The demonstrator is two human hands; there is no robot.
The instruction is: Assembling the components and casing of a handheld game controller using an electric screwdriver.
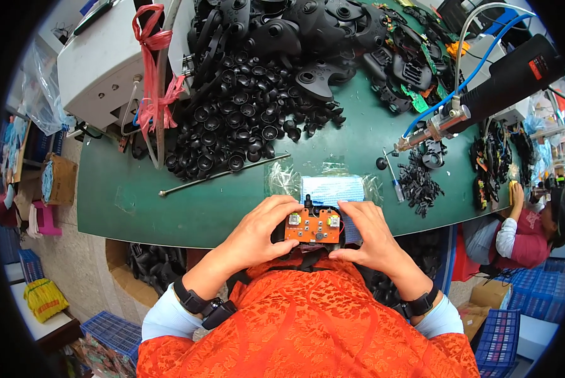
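Note:
An orange circuit board (313,227) with small buttons sits in a black game-controller shell, held between both hands at the near edge of the green table (125,183). My left hand (260,232) grips its left side, thumb on the board's left corner. My right hand (367,234) grips the right side, thumb near the top right corner. A clear plastic bag with a pale blue sheet (330,186) lies just behind the board.
A heap of black thumbstick caps (244,126) and controller shells (295,38) fills the far table. A thin metal rod (222,174) lies left of centre. A hanging pneumatic screwdriver (440,126) with blue hoses is at right. Another person (522,233) sits at far right.

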